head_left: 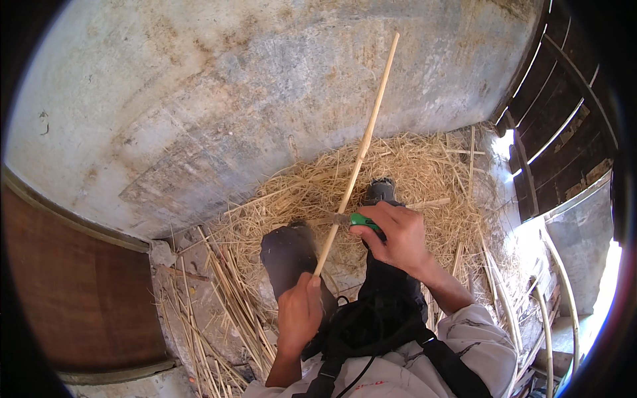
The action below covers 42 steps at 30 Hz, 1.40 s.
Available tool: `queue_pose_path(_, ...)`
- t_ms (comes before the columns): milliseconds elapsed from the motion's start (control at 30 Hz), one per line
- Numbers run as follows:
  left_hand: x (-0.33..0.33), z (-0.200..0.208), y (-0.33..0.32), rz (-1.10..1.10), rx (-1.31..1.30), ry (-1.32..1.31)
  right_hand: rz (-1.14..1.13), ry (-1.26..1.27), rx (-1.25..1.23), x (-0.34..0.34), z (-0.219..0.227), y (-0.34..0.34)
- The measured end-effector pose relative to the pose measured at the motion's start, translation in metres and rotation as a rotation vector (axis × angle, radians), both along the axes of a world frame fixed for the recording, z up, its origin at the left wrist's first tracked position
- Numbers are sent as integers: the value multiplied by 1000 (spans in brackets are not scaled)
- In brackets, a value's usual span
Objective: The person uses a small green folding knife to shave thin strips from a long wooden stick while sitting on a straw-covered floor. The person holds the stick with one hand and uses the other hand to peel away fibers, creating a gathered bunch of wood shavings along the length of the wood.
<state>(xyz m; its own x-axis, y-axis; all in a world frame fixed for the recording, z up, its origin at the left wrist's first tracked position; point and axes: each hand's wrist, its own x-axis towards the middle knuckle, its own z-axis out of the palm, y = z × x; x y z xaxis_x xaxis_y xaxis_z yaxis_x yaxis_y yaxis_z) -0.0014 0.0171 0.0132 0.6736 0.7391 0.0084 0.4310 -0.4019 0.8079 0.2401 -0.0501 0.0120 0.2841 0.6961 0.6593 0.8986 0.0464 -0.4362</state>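
The left hand (300,313) is closed around the lower end of a long, slender, pale tan wooden stick (361,156), which slants up and away between the person's dark-clothed legs (284,255), its far tip showing against the weathered grey wall (279,79). The right hand (398,235) is curled tightly about a small green-handled cutting tool (359,220). The tool's grey blade is blurred and overlaps the stick a little above the left hand; whether it bites into the wood cannot be told.

A thick, tangled heap of straw-coloured fibrous shavings (424,162) covers the floor (211,306) along its edge by the wall, spreading beneath the stick and around both legs. Near the floor's left edge lies a loose bundle of thin pale sticks (232,292), and a rough grey lump (161,254) sits at the corner where the wall meets a smooth brown wooden panel (86,285). Towards the right edge, long curved pale strips (563,285) lean near a dark plank door (557,123), light coming through its gaps. The legs flank the work closely, and black straps (454,365) hang over the person's pale patterned shirt (481,341).
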Motion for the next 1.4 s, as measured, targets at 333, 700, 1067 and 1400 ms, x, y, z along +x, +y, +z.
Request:
queue_pose_path(333,-5,-6,-4,-8,-34,6,-82,78,73,32,6,11)
queue_pose_path(700,21,12,63,-35,-720,-697,511,1073,-165,-19,-6,0)
queue_pose_path(1067,41,17,94,-78,-440,-654,555,953,-467,-38,-11,-2)
queue_pose_path(1400,52,29,98,-272,-382,-667,568,896,-472,-39,-32,5)
